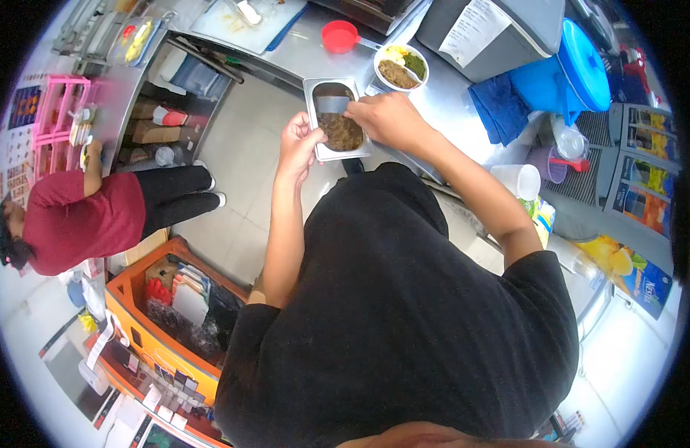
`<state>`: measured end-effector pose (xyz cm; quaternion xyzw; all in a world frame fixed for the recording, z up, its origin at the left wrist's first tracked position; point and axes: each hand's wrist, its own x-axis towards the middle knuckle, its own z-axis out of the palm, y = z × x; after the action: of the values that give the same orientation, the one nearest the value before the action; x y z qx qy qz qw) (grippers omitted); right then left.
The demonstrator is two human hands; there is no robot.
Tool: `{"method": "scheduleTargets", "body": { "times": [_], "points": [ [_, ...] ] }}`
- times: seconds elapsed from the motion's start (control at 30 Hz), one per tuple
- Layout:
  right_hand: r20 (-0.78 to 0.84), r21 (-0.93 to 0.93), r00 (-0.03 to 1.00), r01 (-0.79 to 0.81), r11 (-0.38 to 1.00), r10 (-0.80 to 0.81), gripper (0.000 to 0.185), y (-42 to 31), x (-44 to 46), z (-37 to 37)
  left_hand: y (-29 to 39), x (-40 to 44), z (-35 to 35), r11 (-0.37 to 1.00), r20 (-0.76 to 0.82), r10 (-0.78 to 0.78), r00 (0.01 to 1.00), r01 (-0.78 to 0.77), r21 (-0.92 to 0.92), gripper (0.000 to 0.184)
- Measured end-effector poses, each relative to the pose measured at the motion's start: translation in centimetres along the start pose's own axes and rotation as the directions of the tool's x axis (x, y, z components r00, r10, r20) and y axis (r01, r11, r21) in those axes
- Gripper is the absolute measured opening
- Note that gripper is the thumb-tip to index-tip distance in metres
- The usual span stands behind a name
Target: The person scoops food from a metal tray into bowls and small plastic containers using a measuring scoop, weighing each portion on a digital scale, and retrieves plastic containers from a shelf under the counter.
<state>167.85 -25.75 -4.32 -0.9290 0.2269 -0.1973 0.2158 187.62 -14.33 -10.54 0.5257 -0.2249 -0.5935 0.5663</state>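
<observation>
My left hand (298, 146) grips the left rim of a small rectangular metal pan (344, 157), thumb over the edge. Brown, minced-looking food (340, 133) covers the lower part of the pan's floor. My right hand (389, 121) is closed at the pan's right side on a flat-bladed grey utensil (332, 104), whose blade lies inside the pan above the food; its handle is hidden by my fingers. Just beyond my right hand, a round white bowl (426, 78) stands on the steel counter, holding yellow, green and brown food in separate portions.
A red measuring scoop (339, 36) and white cutting board (244, 22) lie on the counter (464, 127). At right are a grey box (494, 37), blue lidded container (542, 78) and blue cloth (501, 108). A co-worker (87, 216) stands left, near an orange open bin (132, 295).
</observation>
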Motion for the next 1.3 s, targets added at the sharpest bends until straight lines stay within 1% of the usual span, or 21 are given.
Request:
{"method": "scheduleTargets", "body": {
  "times": [0.07, 0.2, 0.3, 0.4, 0.5, 0.63, 0.93, 1.03, 1.13, 1.23, 1.3],
  "points": [
    [-0.017, 0.090, 0.995, -0.095, 0.991, 0.097, 0.015, 0.2, 0.9, 1.1, 0.5, -0.1, -0.1, 1.000, 0.018, -0.015, 1.000, 0.015, 0.007, 0.012],
    [0.089, 0.210, 0.958, -0.284, 0.935, 0.271, 0.022, 2.1, 2.3, 3.6, 1.1, -0.1, 0.0, 0.999, 0.046, -0.035, 0.998, 0.033, 0.040, 0.012],
    [0.129, 0.139, 0.952, -0.293, 0.946, 0.276, 0.020, 2.7, 2.9, 4.5, 1.3, -0.1, 0.4, 0.996, 0.067, -0.059, 0.996, 0.054, 0.073, 0.013],
    [0.191, 0.136, 0.941, -0.306, 0.942, 0.278, 0.018, 2.6, 3.1, 5.4, 0.9, 0.3, 0.0, 0.989, 0.075, -0.090, 0.993, 0.080, 0.120, 0.015],
    [0.216, 0.110, 0.937, -0.304, 0.946, 0.276, 0.017, 2.4, 2.8, 5.8, 1.3, 0.5, -0.1, 0.981, 0.101, -0.123, 0.987, 0.106, 0.161, 0.017],
    [0.236, 0.148, 0.928, -0.329, 0.933, 0.289, 0.016, 2.5, 2.5, 5.6, 1.1, 1.0, -0.3, 0.979, 0.126, -0.147, 0.981, 0.126, 0.159, 0.017],
    [0.232, 0.121, 0.917, -0.358, 0.926, 0.324, 0.017, 3.2, 2.1, 6.6, 1.3, 1.7, 0.2, 0.971, 0.149, -0.169, 0.974, 0.139, 0.196, 0.015],
    [0.221, 0.149, 0.920, -0.358, 0.922, 0.322, 0.016, 3.3, 1.8, 7.0, 1.2, 1.8, 0.1, 0.967, 0.147, -0.167, 0.975, 0.133, 0.216, 0.014],
    [0.193, 0.191, 0.935, -0.334, 0.923, 0.298, 0.016, 3.1, 1.3, 7.3, 1.1, 1.8, 0.3, 0.969, 0.138, -0.165, 0.977, 0.135, 0.205, 0.014],
    [0.188, 0.138, 0.950, -0.276, 0.951, 0.249, 0.012, 2.8, 1.4, 7.7, 0.9, 1.9, 0.1, 0.973, 0.140, -0.160, 0.977, 0.133, 0.187, 0.014],
    [0.185, 0.166, 0.943, -0.309, 0.936, 0.278, 0.013, 2.7, 1.3, 7.4, 0.6, 1.8, 0.1, 0.975, 0.135, -0.145, 0.980, 0.119, 0.187, 0.014]
  ]
}}
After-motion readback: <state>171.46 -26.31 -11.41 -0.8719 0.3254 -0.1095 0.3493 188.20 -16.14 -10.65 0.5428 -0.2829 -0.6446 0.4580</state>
